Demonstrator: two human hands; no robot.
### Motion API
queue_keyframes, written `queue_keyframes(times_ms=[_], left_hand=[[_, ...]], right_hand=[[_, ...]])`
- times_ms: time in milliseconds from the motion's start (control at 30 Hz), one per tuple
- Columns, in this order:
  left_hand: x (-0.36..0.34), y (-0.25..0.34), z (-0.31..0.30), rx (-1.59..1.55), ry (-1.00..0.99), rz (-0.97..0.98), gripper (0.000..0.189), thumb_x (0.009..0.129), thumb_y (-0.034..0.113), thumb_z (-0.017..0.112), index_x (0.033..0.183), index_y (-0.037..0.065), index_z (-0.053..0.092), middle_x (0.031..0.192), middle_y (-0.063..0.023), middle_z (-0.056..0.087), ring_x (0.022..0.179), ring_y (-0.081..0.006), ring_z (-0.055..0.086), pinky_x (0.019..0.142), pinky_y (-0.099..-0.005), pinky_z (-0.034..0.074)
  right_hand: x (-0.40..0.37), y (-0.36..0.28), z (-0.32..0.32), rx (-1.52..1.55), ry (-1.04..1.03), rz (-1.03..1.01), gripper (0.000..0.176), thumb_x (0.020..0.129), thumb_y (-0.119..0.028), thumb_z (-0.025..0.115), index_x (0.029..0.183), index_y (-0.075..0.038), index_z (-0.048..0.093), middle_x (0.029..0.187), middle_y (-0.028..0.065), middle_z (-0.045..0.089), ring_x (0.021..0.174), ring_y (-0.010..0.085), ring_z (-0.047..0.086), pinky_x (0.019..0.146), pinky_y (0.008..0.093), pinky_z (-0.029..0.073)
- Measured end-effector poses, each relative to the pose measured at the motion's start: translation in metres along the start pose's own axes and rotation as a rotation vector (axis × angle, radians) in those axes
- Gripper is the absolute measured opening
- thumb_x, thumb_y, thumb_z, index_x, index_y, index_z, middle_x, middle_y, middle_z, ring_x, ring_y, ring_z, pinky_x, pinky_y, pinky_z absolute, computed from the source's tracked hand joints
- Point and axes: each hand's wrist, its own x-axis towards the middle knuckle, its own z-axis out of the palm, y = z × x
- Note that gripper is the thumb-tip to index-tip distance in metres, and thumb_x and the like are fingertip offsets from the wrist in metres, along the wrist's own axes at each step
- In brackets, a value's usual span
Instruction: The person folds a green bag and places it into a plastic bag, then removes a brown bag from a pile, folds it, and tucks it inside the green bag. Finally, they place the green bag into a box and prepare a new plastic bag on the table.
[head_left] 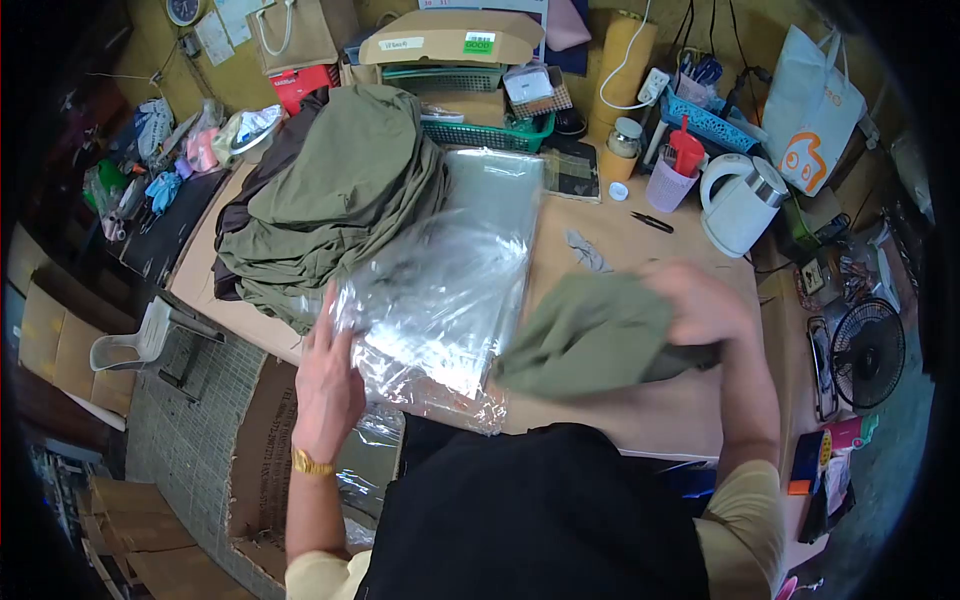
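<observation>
Olive-green cloth [585, 335] is held by the right hand [700, 305] beside clear plastic sheets [450, 270], touched by the left hand [328, 385], grip unclear.

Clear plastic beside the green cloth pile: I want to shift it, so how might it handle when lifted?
The clear plastic looks thin and wrinkled, so it would probably flop rather than stay flat. Its glossy surface suggests it may slide easily.
</observation>
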Motion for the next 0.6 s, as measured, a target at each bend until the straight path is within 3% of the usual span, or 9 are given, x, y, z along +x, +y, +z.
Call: queue_keyframes(times_ms=[100, 167, 267, 300, 400, 433, 467, 500, 600], left_hand=[[0.051, 0.023, -0.003, 0.045, -0.028, 0.098, 0.047, 0.065, -0.018, 0.051, 0.110, -0.007, 0.058, 0.161, -0.0233, 0.020, 0.136, -0.0452, 0.043, 0.099, -0.0454, 0.050], [0.086, 0.048, -0.001, -0.053, -0.047, 0.201, 0.066, 0.065, -0.018, 0.052, 0.130, -0.004, 0.050, 0.161, -0.0263, 0.015, 0.135, -0.0484, 0.041, 0.093, -0.0437, 0.054], [0.115, 0.112, -0.005, -0.198, -0.116, 0.318, 0.091, 0.067, -0.017, 0.054, 0.152, 0.003, 0.029, 0.161, -0.0291, 0.010, 0.135, -0.0515, 0.040, 0.091, -0.0431, 0.055], [0.116, 0.130, 0.001, -0.184, -0.039, 0.352, 0.091, 0.068, -0.013, 0.059, 0.152, 0.010, 0.034, 0.163, -0.0236, 0.012, 0.111, -0.0470, 0.059, 0.081, -0.0450, 0.055], [0.108, 0.175, 0.009, -0.126, -0.142, 0.476, 0.085, 0.070, -0.012, 0.059, 0.149, 0.009, 0.039, 0.164, -0.0224, 0.008, 0.137, -0.0513, 0.039, 0.091, -0.0446, 0.055], [0.102, 0.180, 0.026, -0.202, -0.115, 0.569, 0.071, 0.071, -0.012, 0.057, 0.140, 0.003, 0.047, 0.163, -0.0228, 0.008, 0.137, -0.0516, 0.038, 0.092, -0.0441, 0.055], [0.094, 0.190, 0.033, -0.263, -0.091, 0.635, 0.056, 0.072, -0.012, 0.055, 0.127, -0.003, 0.054, 0.163, -0.0236, 0.008, 0.138, -0.0505, 0.037, 0.091, -0.0441, 0.056], [0.086, 0.197, 0.033, -0.299, -0.127, 0.648, 0.052, 0.072, -0.012, 0.055, 0.124, -0.005, 0.054, 0.163, -0.0241, 0.010, 0.136, -0.0505, 0.039, 0.090, -0.0443, 0.056], [0.062, 0.188, 0.014, -0.247, -0.144, 0.597, 0.051, 0.073, -0.011, 0.056, 0.124, -0.008, 0.052, 0.162, -0.0250, 0.013, 0.124, -0.0489, 0.051, 0.084, -0.0446, 0.058]], right_hand=[[-0.048, -0.033, 0.007, 0.135, 0.483, 0.121, 0.049, 0.066, -0.007, 0.077, 0.112, 0.005, 0.067, 0.112, 0.0213, 0.068, 0.107, 0.0384, 0.065, 0.094, 0.0423, 0.052], [-0.056, -0.052, 0.029, -0.064, 0.776, 0.155, 0.055, 0.066, -0.003, 0.077, 0.118, 0.007, 0.064, 0.119, 0.0212, 0.066, 0.115, 0.0370, 0.063, 0.097, 0.0426, 0.051], [-0.031, -0.040, 0.071, -0.365, 0.755, 0.049, 0.049, 0.064, 0.001, 0.071, 0.113, 0.002, 0.066, 0.115, 0.0220, 0.065, 0.108, 0.0375, 0.064, 0.093, 0.0417, 0.052], [-0.012, -0.039, 0.076, -0.375, 0.711, -0.017, 0.048, 0.065, 0.001, 0.071, 0.113, 0.002, 0.065, 0.114, 0.0234, 0.064, 0.107, 0.0396, 0.064, 0.093, 0.0422, 0.052], [0.038, 0.004, 0.078, -0.102, 0.574, 0.268, 0.048, 0.070, -0.008, 0.077, 0.114, 0.001, 0.063, 0.125, 0.0234, 0.059, 0.109, 0.0426, 0.062, 0.093, 0.0450, 0.051], [0.051, 0.039, 0.089, -0.090, 0.683, 0.074, 0.045, 0.085, -0.017, 0.070, 0.125, -0.001, 0.057, 0.125, 0.0177, 0.060, 0.104, 0.0355, 0.063, 0.091, 0.0463, 0.051], [0.059, 0.078, 0.112, 0.569, 0.855, 0.022, 0.049, 0.082, -0.015, 0.070, 0.127, -0.002, 0.056, 0.121, 0.0202, 0.061, 0.111, 0.0327, 0.061, 0.093, 0.0410, 0.050], [0.060, 0.075, 0.098, 0.568, 0.863, 0.021, 0.049, 0.082, -0.015, 0.070, 0.127, -0.002, 0.056, 0.121, 0.0202, 0.061, 0.111, 0.0327, 0.061, 0.093, 0.0410, 0.050], [0.056, 0.044, 0.018, 0.036, 0.428, 0.869, 0.029, 0.090, -0.014, 0.058, 0.118, -0.011, 0.067, 0.123, 0.0189, 0.062, 0.112, 0.0369, 0.061, 0.094, 0.0431, 0.050]])
